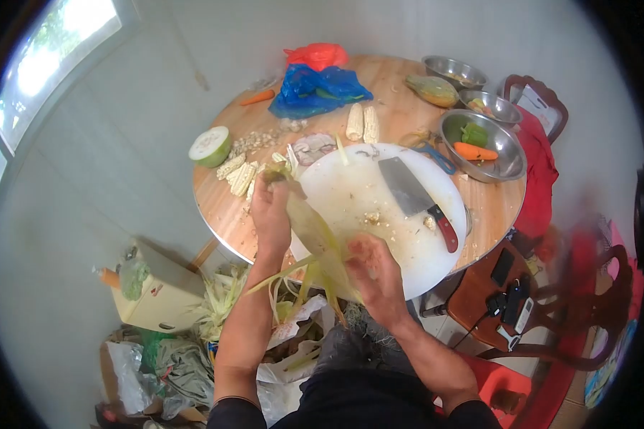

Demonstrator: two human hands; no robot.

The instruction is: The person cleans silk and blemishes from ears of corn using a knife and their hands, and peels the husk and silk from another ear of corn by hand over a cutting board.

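Note:
An ear of corn in pale green husk hangs aslant over the near left edge of the round white cutting board. Its upper end is gripped by my left hand, fingers closed round it. My right hand is at the lower end with fingers curled against the husk leaves; they are slightly blurred. Loose husk strips dangle below and to the left. On the board lie a cleaver with a red-brown handle and small corn scraps. The husk hides any kernels.
Round wooden table holds corn pieces, two peeled cobs, a cut gourd, a blue bag, blue scissors and metal bowls of vegetables. Husks heap below left. A chair stands right.

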